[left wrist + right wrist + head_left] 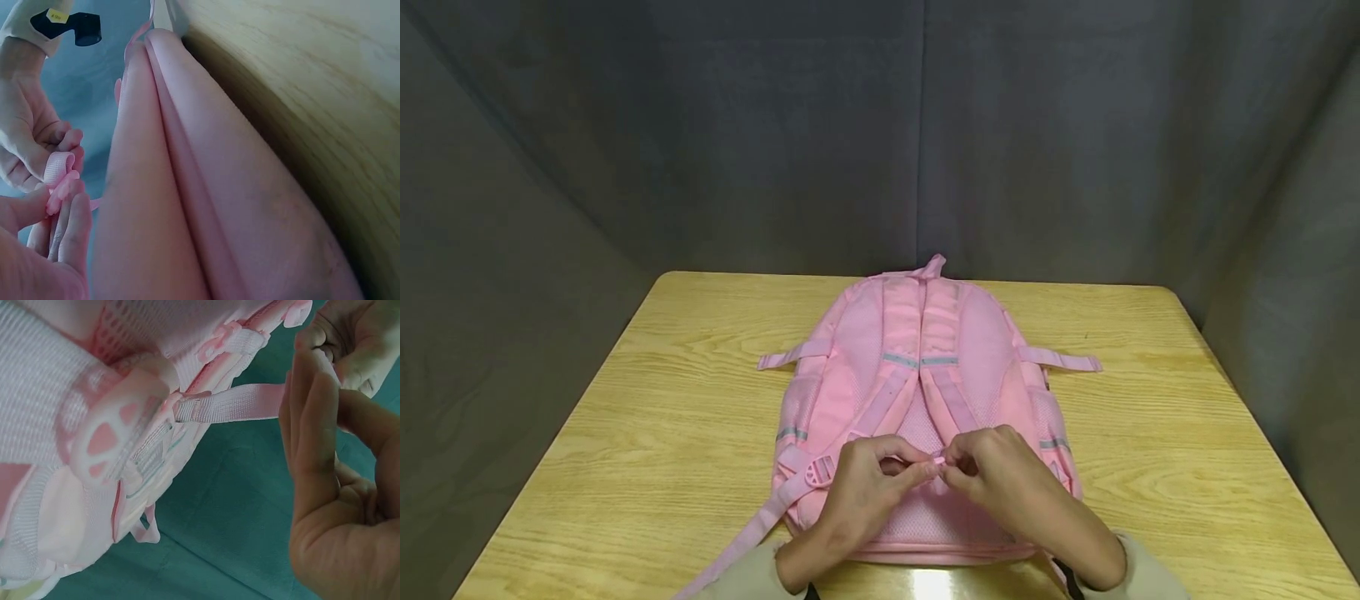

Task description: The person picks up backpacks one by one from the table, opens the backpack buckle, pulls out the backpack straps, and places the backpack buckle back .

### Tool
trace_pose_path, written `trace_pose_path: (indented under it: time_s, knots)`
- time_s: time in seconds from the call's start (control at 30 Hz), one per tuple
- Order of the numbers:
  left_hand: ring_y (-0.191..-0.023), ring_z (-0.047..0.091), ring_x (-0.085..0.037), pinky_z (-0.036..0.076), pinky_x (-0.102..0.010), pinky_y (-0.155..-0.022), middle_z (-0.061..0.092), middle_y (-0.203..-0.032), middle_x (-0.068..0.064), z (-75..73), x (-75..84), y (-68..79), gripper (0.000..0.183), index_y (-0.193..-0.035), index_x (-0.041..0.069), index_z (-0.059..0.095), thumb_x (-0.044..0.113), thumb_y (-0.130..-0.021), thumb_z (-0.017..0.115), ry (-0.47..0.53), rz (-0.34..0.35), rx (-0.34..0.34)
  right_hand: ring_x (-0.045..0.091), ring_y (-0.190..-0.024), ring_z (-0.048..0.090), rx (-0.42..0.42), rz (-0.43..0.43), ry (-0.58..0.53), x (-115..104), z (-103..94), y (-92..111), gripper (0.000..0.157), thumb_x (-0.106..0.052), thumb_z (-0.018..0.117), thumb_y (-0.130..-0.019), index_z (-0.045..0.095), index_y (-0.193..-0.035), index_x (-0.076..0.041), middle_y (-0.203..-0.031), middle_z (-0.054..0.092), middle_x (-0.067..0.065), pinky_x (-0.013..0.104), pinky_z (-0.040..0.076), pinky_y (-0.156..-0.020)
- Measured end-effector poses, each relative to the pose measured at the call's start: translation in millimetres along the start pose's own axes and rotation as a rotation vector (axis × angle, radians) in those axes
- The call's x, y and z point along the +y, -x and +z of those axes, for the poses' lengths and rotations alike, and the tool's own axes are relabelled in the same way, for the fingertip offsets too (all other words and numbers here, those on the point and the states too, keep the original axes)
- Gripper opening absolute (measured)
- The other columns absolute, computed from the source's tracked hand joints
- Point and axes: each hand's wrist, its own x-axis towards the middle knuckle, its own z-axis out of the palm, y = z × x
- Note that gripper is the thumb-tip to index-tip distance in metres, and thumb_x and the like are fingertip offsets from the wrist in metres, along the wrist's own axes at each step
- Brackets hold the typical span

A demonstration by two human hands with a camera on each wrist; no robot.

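A pink backpack (856, 342) lies on the table with its shoulder straps (940, 321) facing up. Over its lower half, both hands meet. The thumb and fingers of my left hand (868, 483) pinch a small pink plastic buckle piece (59, 195). Just opposite, my right hand (1000, 475) pinches the pink webbing strap (59, 165), which folds into a loop at the plastic piece. In the right wrist view, webbing (240, 403) stretches from the bag's edge to the hands. The fingers partly hide the buckle piece.
A ladder-style buckle (820, 472) sits on the left shoulder strap, and its loose webbing (752, 529) trails toward the table's front left. Short side straps (1063, 360) stick out from both sides. The wooden table (647, 450) backs onto a dark grey curtain (775, 150).
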Motion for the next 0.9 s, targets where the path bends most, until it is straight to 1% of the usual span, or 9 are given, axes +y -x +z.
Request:
trace_pose_path:
  time_s: [0.13, 0.27, 0.4, 0.5, 0.63, 0.73, 0.9]
  knots:
    - [-0.071, 0.072, -0.013, 0.052, -0.018, -0.057, 0.076, -0.081, -0.004, -1.5, 0.1, 1.3, 0.013, -0.086, 0.008, 0.076, 0.019, -0.083, 0.082, -0.024, -0.015, -0.030, -0.005, -0.054, 0.041, -0.025, -0.012, -0.020, 1.0, 0.4, 2.2, 0.017, -0.004, 0.071, -0.084, 0.069, -0.072, -0.016, -0.059, 0.053, -0.016, 0.018, 0.042, -0.048]
    - [-0.071, 0.073, -0.014, 0.051, -0.019, -0.055, 0.076, -0.080, -0.004, -3.9, 1.1, 0.2, 0.014, -0.087, 0.007, 0.076, 0.018, -0.082, 0.082, -0.040, -0.021, -0.060, -0.006, -0.053, 0.041, -0.014, -0.067, -0.032, 2.4, 0.9, 4.2, 0.016, -0.003, 0.070, -0.085, 0.070, -0.074, -0.015, -0.060, 0.053, -0.016, 0.018, 0.041, -0.047]
    - [-0.069, 0.072, -0.014, 0.049, -0.018, -0.053, 0.076, -0.079, -0.001, -5.6, 1.1, -1.8, 0.010, -0.087, 0.009, 0.077, 0.017, -0.082, 0.081, -0.041, -0.029, -0.067, -0.007, -0.052, 0.039, -0.005, -0.113, -0.046, 3.4, 2.2, 4.6, 0.016, -0.001, 0.070, -0.085, 0.070, -0.074, -0.013, -0.058, 0.051, -0.016, 0.017, 0.040, -0.044]
    - [-0.070, 0.073, -0.017, 0.049, -0.017, -0.053, 0.076, -0.078, -0.001, -6.2, 0.1, -3.7, 0.009, -0.087, 0.010, 0.077, 0.017, -0.083, 0.081, -0.012, -0.048, -0.066, -0.008, -0.052, 0.037, 0.031, -0.143, -0.033, 4.1, 4.5, 4.1, 0.017, 0.000, 0.069, -0.082, 0.068, -0.072, -0.014, -0.057, 0.049, -0.017, 0.016, 0.038, -0.043]
    - [-0.074, 0.074, -0.020, 0.055, -0.019, -0.061, 0.076, -0.082, -0.006, -6.6, -0.6, -5.5, 0.012, -0.089, 0.006, 0.077, 0.017, -0.084, 0.080, 0.056, -0.070, -0.055, -0.009, -0.052, 0.035, 0.100, -0.176, -0.005, 4.6, 7.8, 3.7, 0.019, 0.001, 0.067, -0.078, 0.065, -0.070, -0.016, -0.056, 0.047, -0.018, 0.014, 0.035, -0.043]
    - [-0.076, 0.074, -0.019, 0.058, -0.022, -0.067, 0.076, -0.083, -0.011, -7.3, -0.1, -6.8, 0.014, -0.090, 0.001, 0.076, 0.014, -0.085, 0.079, 0.103, -0.092, -0.046, -0.009, -0.053, 0.036, 0.136, -0.193, 0.007, 3.9, 8.8, 3.5, 0.019, 0.001, 0.067, -0.078, 0.064, -0.070, -0.017, -0.057, 0.048, -0.018, 0.013, 0.034, -0.044]
    - [-0.076, 0.074, -0.019, 0.059, -0.024, -0.070, 0.076, -0.085, -0.014, -8.6, 0.8, -9.0, 0.016, -0.092, -0.002, 0.075, 0.012, -0.085, 0.078, 0.142, -0.118, -0.043, -0.009, -0.054, 0.038, 0.173, -0.214, 0.017, 2.7, 10.3, 3.3, 0.016, 0.001, 0.067, -0.079, 0.067, -0.073, -0.014, -0.059, 0.053, -0.016, 0.011, 0.035, -0.045]
